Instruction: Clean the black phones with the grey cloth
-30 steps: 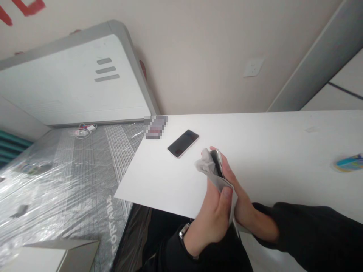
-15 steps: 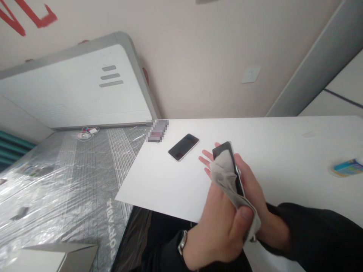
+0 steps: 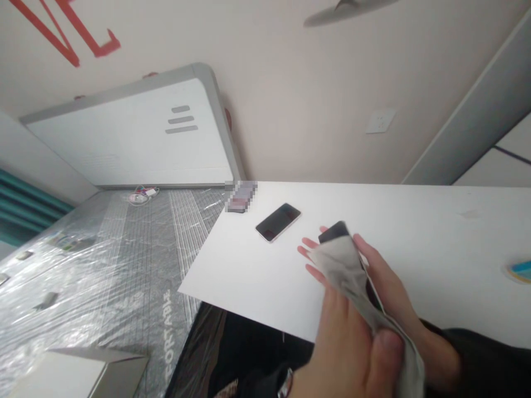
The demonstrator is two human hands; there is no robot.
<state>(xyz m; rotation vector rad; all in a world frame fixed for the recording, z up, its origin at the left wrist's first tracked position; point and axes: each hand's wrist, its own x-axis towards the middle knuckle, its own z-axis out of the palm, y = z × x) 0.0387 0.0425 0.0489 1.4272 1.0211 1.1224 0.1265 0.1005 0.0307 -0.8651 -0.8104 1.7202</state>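
Observation:
My right hand [image 3: 394, 298] grips a dark phone [image 3: 334, 232] from beneath, its top end poking out above the fingers. A grey cloth [image 3: 352, 279] lies over the phone's face, and my left hand [image 3: 352, 354] pinches it with the thumb, pressing it against the phone. Both hands hover over the near edge of the white table [image 3: 415, 232]. A second dark phone [image 3: 277, 221] lies flat on the table, screen up, to the left of my hands.
A blurred small object [image 3: 240, 197] sits at the table's far left corner. A teal-and-yellow item [image 3: 521, 271] lies at the right edge. A plastic-wrapped grey mattress [image 3: 103, 260] lies left of the table, a white-and-grey panel [image 3: 136, 138] leaning on the wall behind it.
The held phone turned from edge-on to face-up. My left hand slid the cloth down its face toward me. Both hands and the view shifted slightly right.

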